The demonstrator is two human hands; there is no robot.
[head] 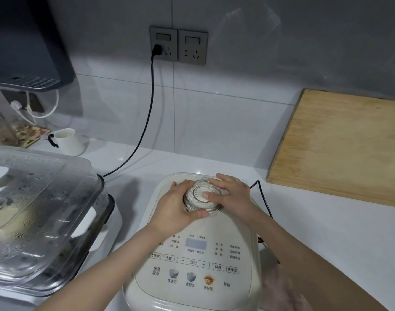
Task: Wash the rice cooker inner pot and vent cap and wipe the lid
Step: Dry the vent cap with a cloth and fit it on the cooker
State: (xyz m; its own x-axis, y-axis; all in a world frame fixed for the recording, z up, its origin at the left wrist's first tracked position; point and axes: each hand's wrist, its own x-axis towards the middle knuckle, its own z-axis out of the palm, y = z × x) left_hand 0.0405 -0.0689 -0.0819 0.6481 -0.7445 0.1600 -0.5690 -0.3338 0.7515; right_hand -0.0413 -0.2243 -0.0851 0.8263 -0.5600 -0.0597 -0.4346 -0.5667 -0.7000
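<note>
The white surface [326,232] spreads out beyond and to either side of both hands, meeting a tiled wall behind them. Well to the left of the left hand [171,209] sits a steamer [34,209] with a clear, fogged cover. Well to the right of the right hand [234,194], a wooden board [340,144] leans against the wall. Directly under both hands stands the cream rice cooker [192,297], its closed lid [232,230] showing a printed button panel on the side nearer the person than the hands. The left hand wraps its curled fingers and thumb round the left and near side of the vent cap [197,204], and the right hand grips the same cap from the right, fingers over its far edge and thumb pressed on its top. The clear round cap sits between the two hands at the back part of the lid. Below the right forearm lies a pink cloth [281,290]. Far beyond the left hand, a white cup [68,142] stands near the wall, and a black cord [144,122] runs up to a wall socket [163,44]
</note>
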